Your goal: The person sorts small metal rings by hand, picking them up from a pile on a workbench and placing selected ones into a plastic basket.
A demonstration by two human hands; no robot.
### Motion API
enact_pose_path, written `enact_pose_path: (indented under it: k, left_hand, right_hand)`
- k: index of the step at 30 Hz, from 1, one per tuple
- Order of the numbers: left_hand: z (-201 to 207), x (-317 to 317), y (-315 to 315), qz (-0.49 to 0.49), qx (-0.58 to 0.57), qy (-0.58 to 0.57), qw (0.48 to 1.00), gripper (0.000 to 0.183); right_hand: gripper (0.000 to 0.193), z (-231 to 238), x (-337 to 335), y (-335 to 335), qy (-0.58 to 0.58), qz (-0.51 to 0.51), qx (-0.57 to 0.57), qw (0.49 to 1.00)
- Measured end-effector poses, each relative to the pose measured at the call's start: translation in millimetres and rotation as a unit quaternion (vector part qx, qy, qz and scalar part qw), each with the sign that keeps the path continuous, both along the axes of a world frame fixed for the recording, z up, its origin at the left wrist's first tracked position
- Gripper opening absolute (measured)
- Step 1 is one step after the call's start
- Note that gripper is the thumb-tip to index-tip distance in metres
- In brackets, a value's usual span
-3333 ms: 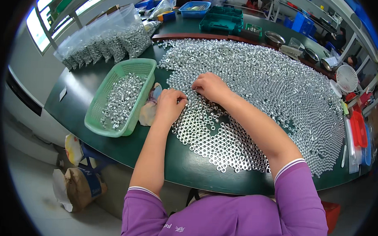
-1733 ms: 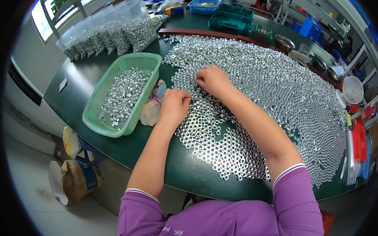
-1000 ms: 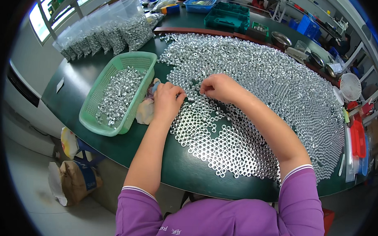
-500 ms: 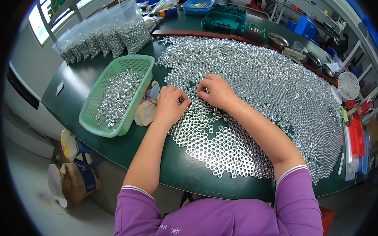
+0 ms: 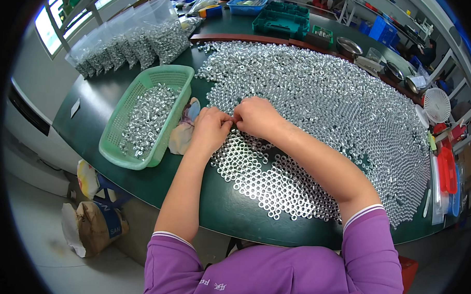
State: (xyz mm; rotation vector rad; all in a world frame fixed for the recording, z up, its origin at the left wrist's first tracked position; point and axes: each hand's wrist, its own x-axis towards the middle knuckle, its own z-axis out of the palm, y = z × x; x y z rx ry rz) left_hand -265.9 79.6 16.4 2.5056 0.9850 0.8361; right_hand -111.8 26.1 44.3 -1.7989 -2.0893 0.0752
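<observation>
A wide spread of small shiny metal sleeves (image 5: 320,98) covers much of the dark green table (image 5: 218,208). Those near me stand on end in tight rows, with their round holes showing; farther back they lie in a loose heap. At the left edge of the spread, my left hand (image 5: 210,126) has its fingers bent together. My right hand (image 5: 254,117) meets it there, its fingertips pinched close to the left thumb. Whatever lies between the fingertips is too small or hidden. Left of my hands, a green plastic basket (image 5: 112,109) holds a pile of similar metal pieces.
A crumpled cloth (image 5: 181,137) lies between basket and left hand. Filled clear bags (image 5: 166,41) line the back left. A dark red strip (image 5: 239,38) bounds the heap behind. Metal bowls (image 5: 348,46), a small white fan (image 5: 436,106) and red trays (image 5: 446,170) stand right.
My right hand has moved left and slightly nearer, so its fingertips now meet those of my left hand. The left hand has barely shifted.
</observation>
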Motion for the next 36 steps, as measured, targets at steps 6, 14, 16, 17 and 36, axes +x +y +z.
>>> enact_pose_path:
  k: [6, 14, 16, 17, 36]
  left_hand:
    - [-2, -2, 1, -0.016, 0.033, -0.009, 0.999, 0.007]
    - [13, -13, -4, -0.092, -0.035, 0.015, 0.995, 0.011]
    - [15, -14, -5, -0.088, -0.044, 0.020, 0.995, 0.011]
    - [16, -14, -5, -0.086, -0.053, 0.024, 0.995, 0.011]
    - [20, -14, -2, -0.088, -0.064, 0.012, 0.994, 0.011]
  right_hand:
    - [0.010, -10, 6, -1, 0.022, 0.105, 0.071, 0.992]
    - [0.006, 1, 12, -16, 0.078, 0.112, 0.042, 0.990]
    - [0.008, 2, 12, -18, 0.073, 0.127, 0.010, 0.989]
    - [0.008, -1, 14, -16, 0.069, 0.127, 0.021, 0.989]
    - [0.009, -15, 22, 6, 0.008, 0.167, 0.105, 0.980]
